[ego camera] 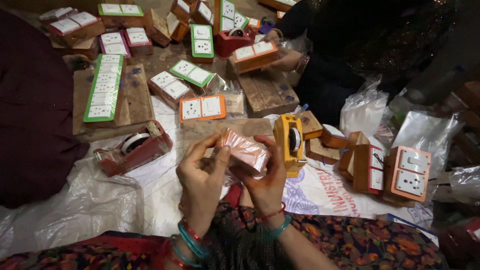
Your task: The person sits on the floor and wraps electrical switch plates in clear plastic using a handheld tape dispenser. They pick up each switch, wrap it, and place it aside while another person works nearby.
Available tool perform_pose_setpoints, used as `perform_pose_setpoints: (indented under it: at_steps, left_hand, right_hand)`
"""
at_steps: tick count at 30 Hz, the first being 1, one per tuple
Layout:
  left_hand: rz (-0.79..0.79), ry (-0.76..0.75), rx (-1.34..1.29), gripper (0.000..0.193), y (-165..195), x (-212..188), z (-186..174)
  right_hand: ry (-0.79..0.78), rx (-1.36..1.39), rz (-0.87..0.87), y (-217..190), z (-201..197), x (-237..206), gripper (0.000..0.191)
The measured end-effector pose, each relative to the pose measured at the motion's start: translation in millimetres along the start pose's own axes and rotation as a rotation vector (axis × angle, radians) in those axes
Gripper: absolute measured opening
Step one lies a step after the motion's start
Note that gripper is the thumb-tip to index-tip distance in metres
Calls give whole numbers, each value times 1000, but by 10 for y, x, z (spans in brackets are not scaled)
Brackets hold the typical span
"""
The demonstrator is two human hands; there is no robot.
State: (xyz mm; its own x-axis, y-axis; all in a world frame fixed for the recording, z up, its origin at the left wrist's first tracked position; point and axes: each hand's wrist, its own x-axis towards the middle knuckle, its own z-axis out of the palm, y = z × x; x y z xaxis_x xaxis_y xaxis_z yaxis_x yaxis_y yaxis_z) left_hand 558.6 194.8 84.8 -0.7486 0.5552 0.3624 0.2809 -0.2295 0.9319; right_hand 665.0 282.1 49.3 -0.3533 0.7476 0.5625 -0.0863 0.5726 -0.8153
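Both my hands hold one small wooden switch box wrapped in clear plastic [246, 149], just above my lap. My left hand [201, 181] grips its left end, thumb and fingers curled around the wrap. My right hand [266, 181] cups its right end from below, the thumb lying over the top. The box is tilted, its plastic film shining pink-orange. Bangles ring both wrists.
A yellow tape dispenser [290, 141] stands right of my hands, a red one [134, 148] to the left. Unwrapped switch boxes [411, 173] sit at the right, many more across the far floor. Another person's hands [286, 59] hold a box [254, 55] opposite. Someone in dark red sits left.
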Motion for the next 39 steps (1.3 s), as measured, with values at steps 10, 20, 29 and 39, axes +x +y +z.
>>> perform_pose_setpoints:
  at_steps: [10,20,29,39]
  left_hand:
    - [11,127,44,20,89,30,-43]
    - [595,89,532,29,86,136,-112]
    - [722,-33,624,35,-159,187,-147]
    - [704,-69,478,33,-446,159,80]
  right_hand:
    - [-76,149,84,-60,19,14,74]
    - [-318,307,143,76,-141,366,72]
    - [-670,209,139,831,-518,660,76]
    - [-57,-19,976,2544,-1457,474,71]
